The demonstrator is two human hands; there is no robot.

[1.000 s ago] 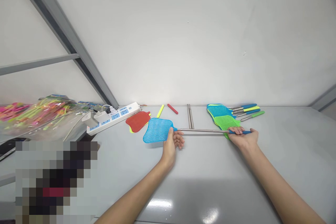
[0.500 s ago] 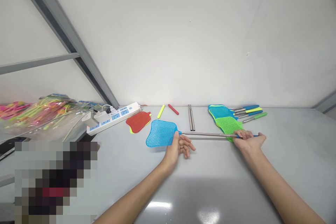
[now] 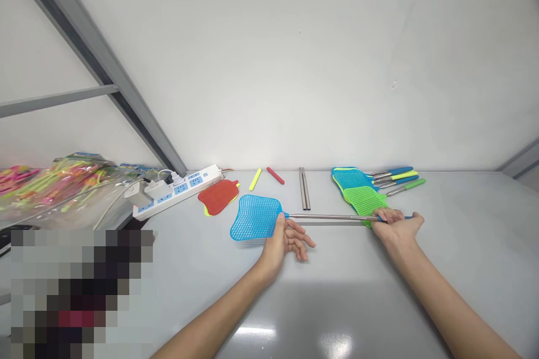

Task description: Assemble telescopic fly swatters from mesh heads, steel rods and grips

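A blue fly swatter point(image 3: 257, 217) with a long metal shaft is held level above the table between my two hands. My left hand point(image 3: 285, 241) pinches it where the head meets the shaft, thumb on top, its other fingers loosely spread. At the other end, my right hand point(image 3: 396, 225) is wrapped around the blue handle, which it mostly covers. Just behind that hand lies a green fly swatter point(image 3: 365, 202), overlapping a pile of blue and yellow fly swatters point(image 3: 349, 177) with their handles pointing right.
Red and yellow swatter heads point(image 3: 218, 197) lie beside a white power strip point(image 3: 181, 190). Behind are a yellow handle point(image 3: 255, 179), a red handle point(image 3: 275, 175) and two metal tubes point(image 3: 305, 188). Bagged colourful items point(image 3: 71, 185) lie at far left, near a grey metal frame point(image 3: 138, 118).
The view has shifted slightly, so most things sit a little further left. Both hands keep their hold, and the blue swatter's head sits slightly lower in view.
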